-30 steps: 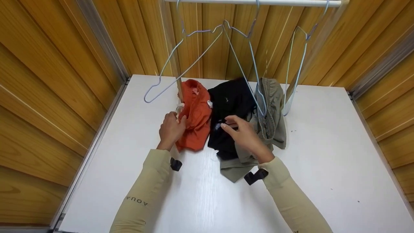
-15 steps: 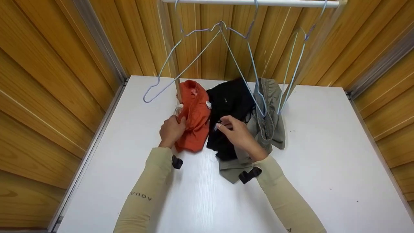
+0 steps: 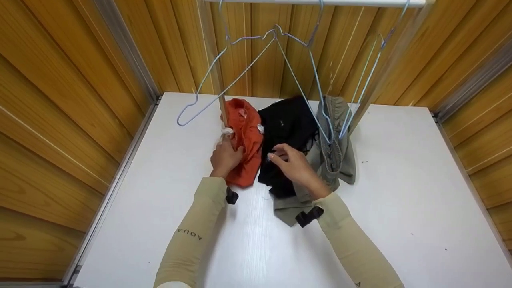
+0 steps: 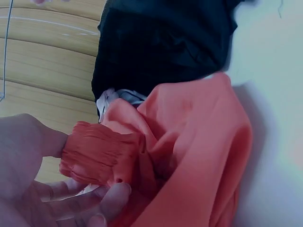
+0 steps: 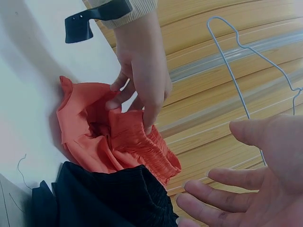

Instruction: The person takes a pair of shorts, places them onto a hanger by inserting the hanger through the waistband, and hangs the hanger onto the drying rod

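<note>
An orange pair of shorts [image 3: 249,138] with a gathered elastic waistband [image 4: 94,153] lies on the white table. My left hand [image 3: 226,158] pinches that waistband, thumb on one side and fingers on the other. Beside the shorts lies a black garment [image 3: 286,120], also with an elastic waist. Over its near part hovers my right hand [image 3: 298,167], fingers loosely bent and holding nothing; the right wrist view shows this palm [image 5: 284,161] apart from the cloth. A grey-green garment [image 3: 347,160] with an elastic waist lies to the right, partly beneath the black one.
Above the clothes, a white rail [image 3: 352,2] bears a left wire hanger [image 3: 244,75], a middle wire hanger [image 3: 316,76] and a right wire hanger [image 3: 366,86]. Their lower ends hang close over the garments. Wood-patterned walls [image 3: 52,100] enclose the white table [image 3: 400,180].
My left hand has moved right and slightly forward along the orange shorts. The right hand has shifted slightly left over the black garment. The right hanger has swung left.
</note>
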A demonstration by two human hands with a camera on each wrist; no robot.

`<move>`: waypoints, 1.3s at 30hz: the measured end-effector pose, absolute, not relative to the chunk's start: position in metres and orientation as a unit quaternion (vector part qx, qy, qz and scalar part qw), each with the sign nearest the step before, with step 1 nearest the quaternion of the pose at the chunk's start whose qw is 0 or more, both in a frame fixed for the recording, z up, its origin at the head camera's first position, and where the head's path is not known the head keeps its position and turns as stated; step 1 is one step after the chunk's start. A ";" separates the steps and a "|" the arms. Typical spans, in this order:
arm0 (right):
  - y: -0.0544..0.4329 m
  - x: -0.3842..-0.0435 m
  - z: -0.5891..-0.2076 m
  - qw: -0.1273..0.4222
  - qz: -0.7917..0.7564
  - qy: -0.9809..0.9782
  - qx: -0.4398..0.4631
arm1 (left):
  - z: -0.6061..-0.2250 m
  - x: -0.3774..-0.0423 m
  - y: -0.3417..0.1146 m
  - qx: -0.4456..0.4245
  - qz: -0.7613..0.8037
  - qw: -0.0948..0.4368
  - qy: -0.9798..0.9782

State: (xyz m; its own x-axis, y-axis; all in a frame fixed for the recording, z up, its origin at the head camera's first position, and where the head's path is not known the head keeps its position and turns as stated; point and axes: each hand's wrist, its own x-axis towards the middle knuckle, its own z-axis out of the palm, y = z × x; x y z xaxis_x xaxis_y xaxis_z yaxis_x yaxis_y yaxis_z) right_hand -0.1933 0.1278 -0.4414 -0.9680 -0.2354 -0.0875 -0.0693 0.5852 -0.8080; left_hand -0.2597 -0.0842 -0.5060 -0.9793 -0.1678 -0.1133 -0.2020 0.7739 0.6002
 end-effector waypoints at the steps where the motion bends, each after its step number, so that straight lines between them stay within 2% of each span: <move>1: 0.128 -0.193 -0.442 0.093 -0.447 0.886 -0.085 | -0.506 -0.260 -0.083 -0.095 0.324 0.026 0.941; 19: 0.123 -0.193 -0.445 0.099 -0.441 0.887 -0.091 | -0.503 -0.259 -0.071 -0.081 0.344 0.000 0.936; 32: 0.121 -0.194 -0.445 0.091 -0.443 0.887 -0.097 | -0.482 -0.237 -0.053 0.005 0.317 -0.086 0.945; 39: 0.120 -0.196 -0.443 0.075 -0.447 0.884 -0.112 | -0.466 -0.222 -0.048 0.042 0.308 -0.100 0.945</move>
State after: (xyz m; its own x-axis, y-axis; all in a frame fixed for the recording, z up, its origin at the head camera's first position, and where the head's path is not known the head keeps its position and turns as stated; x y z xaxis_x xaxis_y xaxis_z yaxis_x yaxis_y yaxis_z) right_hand -0.1956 0.1204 -0.4430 -0.9634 -0.2662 -0.0328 -0.1316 0.5755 -0.8071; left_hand -0.2217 -0.0480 -0.4665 -0.9765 0.0172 0.2147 0.1404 0.8070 0.5737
